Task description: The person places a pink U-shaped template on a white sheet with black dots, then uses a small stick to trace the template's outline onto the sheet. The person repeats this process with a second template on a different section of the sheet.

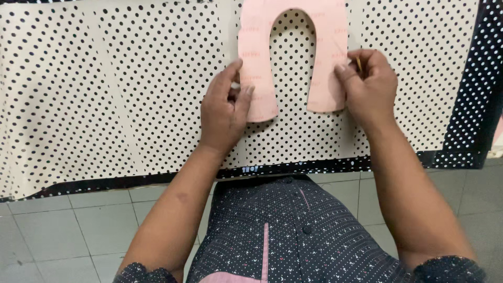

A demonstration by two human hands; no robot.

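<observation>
A pink U-shaped paper pattern (262, 31) lies flat on cream fabric with black polka dots (115, 89). My left hand (224, 107) presses on the pattern's left leg, fingers bent over its lower edge. My right hand (368, 84) rests on the outer edge of the right leg and pinches a thin yellowish stick, perhaps a pencil or chalk (359, 63), between thumb and fingers.
The cream fabric overlies a black cloth with white dots (471, 141) that shows along the near and right edges. Below it is a grey tiled floor (57, 230). My dark patterned shirt (293, 236) fills the lower middle.
</observation>
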